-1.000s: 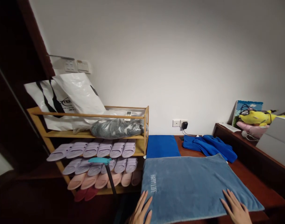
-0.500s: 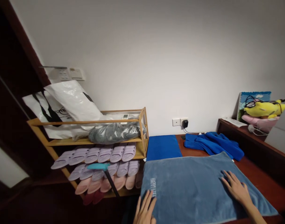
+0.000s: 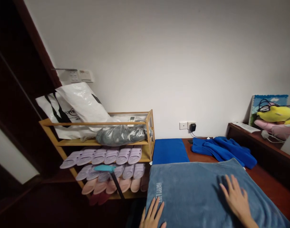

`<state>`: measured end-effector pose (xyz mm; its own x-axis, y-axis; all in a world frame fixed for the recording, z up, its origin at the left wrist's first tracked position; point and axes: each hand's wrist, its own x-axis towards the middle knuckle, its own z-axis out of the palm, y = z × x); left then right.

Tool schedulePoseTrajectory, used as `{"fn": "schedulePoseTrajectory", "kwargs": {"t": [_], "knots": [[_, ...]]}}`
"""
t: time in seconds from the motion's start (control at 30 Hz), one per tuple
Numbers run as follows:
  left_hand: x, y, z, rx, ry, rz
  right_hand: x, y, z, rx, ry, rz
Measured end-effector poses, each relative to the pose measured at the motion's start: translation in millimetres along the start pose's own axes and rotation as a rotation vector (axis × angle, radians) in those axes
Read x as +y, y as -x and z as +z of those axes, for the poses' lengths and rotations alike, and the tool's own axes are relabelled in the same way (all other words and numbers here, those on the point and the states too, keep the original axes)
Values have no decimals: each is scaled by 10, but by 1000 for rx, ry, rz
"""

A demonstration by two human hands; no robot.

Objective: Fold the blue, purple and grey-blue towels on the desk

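Observation:
A grey-blue towel (image 3: 192, 190) with white lettering along its left side lies spread over the reddish-brown tabletop. My left hand (image 3: 152, 213) rests on its lower left part, fingers stretched out beside the lettering. On the right half of the towel is my right hand (image 3: 236, 198), fingers spread, casting a shadow to its left; whether it touches the cloth I cannot tell. Beyond the towel's far edge lie a flat, folded bright blue cloth (image 3: 170, 150) and a crumpled bright blue cloth (image 3: 223, 150).
Left of the table stands a wooden shoe rack (image 3: 148, 136) with rows of slippers (image 3: 111, 155) and white bags (image 3: 80, 101) on top. A teal-headed tool (image 3: 103, 168) leans before it. A raised ledge (image 3: 261, 142) on the right carries a yellow plush toy (image 3: 275, 114).
My right hand has shifted left across the towel, its fingers now pointing more straight ahead. My left hand stays at the lettering. The whole view has swung slightly left.

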<state>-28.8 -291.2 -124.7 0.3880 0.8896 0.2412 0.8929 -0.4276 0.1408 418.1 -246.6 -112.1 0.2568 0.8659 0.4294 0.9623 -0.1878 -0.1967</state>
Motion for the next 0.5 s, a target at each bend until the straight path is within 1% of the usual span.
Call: {"fn": "schedulePoseTrajectory", "kwargs": {"t": [0.07,0.1,0.13,0.2,0.27,0.37,0.43,0.5], "knots": [[60,1,-69,-17,28,-27,-426,234,-119,-135,-108,-169],[89,3,-103,-27,40,-43,-601,356,-153,-198,-143,-233],[114,6,-134,-40,49,-58,-739,469,-169,-250,-167,-270],[146,12,-184,-73,63,-74,-898,639,-165,-307,-180,-308],[153,14,-215,-93,71,-76,-924,719,-144,-296,-170,-316],[119,5,-205,-71,86,-66,-837,748,-125,-222,-177,-351],[83,-7,-138,-40,98,-57,-750,796,-98,-181,-190,-362],[48,-18,-11,-22,109,-54,-654,887,-50,-153,-189,-317]]}}
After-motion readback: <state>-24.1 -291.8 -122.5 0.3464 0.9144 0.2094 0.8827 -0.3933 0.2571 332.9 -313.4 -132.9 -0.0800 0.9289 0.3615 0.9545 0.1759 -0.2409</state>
